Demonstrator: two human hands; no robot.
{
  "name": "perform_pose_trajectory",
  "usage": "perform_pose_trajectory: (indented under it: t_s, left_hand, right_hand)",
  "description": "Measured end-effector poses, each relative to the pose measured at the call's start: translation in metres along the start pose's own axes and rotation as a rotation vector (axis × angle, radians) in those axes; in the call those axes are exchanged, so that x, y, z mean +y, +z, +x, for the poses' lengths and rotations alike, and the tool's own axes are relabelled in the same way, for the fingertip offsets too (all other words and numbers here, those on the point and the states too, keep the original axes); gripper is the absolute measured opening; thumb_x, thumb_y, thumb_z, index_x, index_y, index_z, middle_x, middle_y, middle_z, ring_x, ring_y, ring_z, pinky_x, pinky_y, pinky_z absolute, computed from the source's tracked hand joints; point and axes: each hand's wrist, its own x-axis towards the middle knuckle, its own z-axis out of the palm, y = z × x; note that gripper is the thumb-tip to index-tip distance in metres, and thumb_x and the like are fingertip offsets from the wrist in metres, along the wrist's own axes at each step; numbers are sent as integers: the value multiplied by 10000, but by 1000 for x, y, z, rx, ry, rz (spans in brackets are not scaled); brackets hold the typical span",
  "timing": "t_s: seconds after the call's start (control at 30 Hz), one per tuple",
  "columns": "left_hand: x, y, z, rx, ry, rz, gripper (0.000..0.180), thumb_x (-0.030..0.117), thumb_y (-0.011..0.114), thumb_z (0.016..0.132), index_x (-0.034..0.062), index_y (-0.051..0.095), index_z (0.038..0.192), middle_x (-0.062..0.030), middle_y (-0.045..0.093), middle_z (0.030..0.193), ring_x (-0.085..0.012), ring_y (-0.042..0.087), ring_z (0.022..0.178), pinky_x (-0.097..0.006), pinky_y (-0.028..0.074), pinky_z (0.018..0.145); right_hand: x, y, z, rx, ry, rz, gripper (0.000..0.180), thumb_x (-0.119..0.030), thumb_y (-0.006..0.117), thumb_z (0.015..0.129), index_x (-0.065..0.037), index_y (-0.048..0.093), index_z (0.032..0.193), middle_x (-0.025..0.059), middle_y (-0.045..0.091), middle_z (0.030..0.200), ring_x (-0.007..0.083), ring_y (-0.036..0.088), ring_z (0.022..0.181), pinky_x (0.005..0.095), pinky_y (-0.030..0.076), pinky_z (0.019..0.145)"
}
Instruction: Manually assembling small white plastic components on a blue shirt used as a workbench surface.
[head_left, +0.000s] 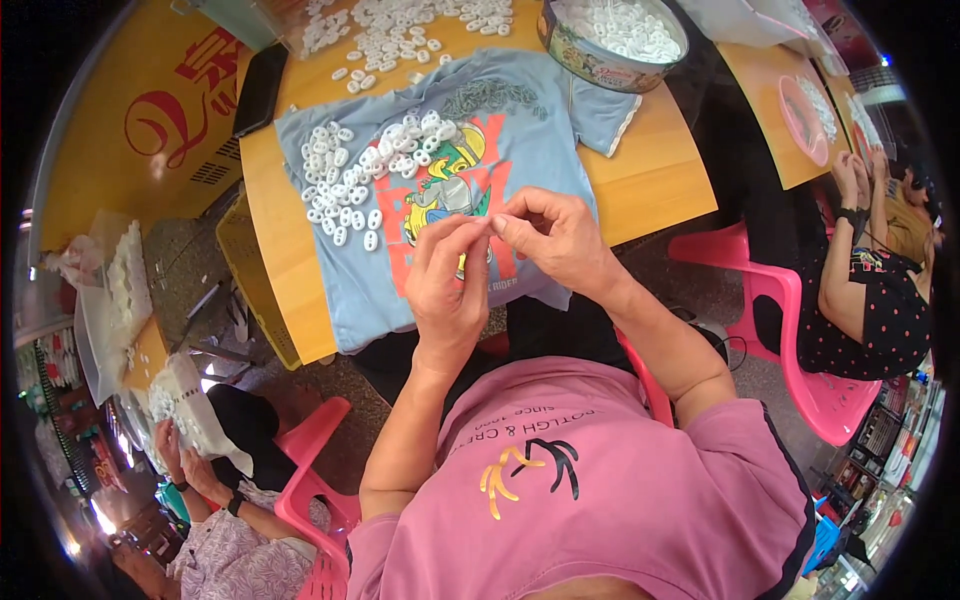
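Note:
My left hand point(447, 280) and my right hand point(560, 243) meet fingertip to fingertip above a blue printed T-shirt point(350, 295) spread on the table. Both are closed in a pinch; whatever they hold is too small and hidden to name. Beyond and left of them, a loose pile of small white oval pieces point(335, 180), each with dark marks like two holes, lies on the shirt. At the shirt's far side sits a heap of tiny dark greyish-green pieces point(495, 98), too small to make out.
More white oval pieces point(400, 35) lie on the wooden table point(655, 165) at the back. A round tin point(610, 70) full of white pieces stands far right, a black phone point(260, 90) far left. Co-workers sit on both sides, near pink chairs point(810, 350).

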Motion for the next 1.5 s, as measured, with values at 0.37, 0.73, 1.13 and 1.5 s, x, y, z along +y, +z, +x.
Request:
perform_pose_trajectory:
  t_s: [0.37, 0.73, 1.13, 1.5]
  left_hand:
    - [-2, -7, -4, -22, -328, -321, 133, 13, 601, 947, -25, 623, 1072, -48, 616, 971, -104, 637, 826, -241, 522, 712]
    - [-7, -10, -7, -4, -382, -339, 119, -5, 596, 939, -24, 637, 1049, -48, 595, 957, -90, 616, 778, -220, 520, 671]
    - [-4, -19, -10, 37, -449, -379, 110, -8, 601, 935, -29, 646, 1033, -49, 586, 953, -85, 609, 767, -219, 525, 671]
    - [-3, -25, -12, 79, -512, -452, 149, 78, 624, 951, -16, 639, 1065, -30, 639, 838, -73, 614, 754, -206, 506, 676]
  right_hand:
    - [-21, -30, 43, 190, -336, -539, 143, -137, 662, 900, 6, 665, 892, 44, 604, 767, 98, 551, 653, 263, 448, 600]
    - [-4, -60, 107, 293, -369, -1165, 168, -220, 648, 853, -66, 702, 888, 107, 659, 899, 336, 648, 834, 426, 506, 718]
    - [-26, -65, 93, -51, -227, -1094, 188, -200, 631, 831, -40, 684, 916, 111, 685, 905, 296, 654, 827, 379, 510, 749]
    - [-18, -71, 79, 7, -296, -1030, 190, -187, 634, 845, -31, 675, 945, 124, 680, 912, 282, 654, 848, 374, 505, 757]
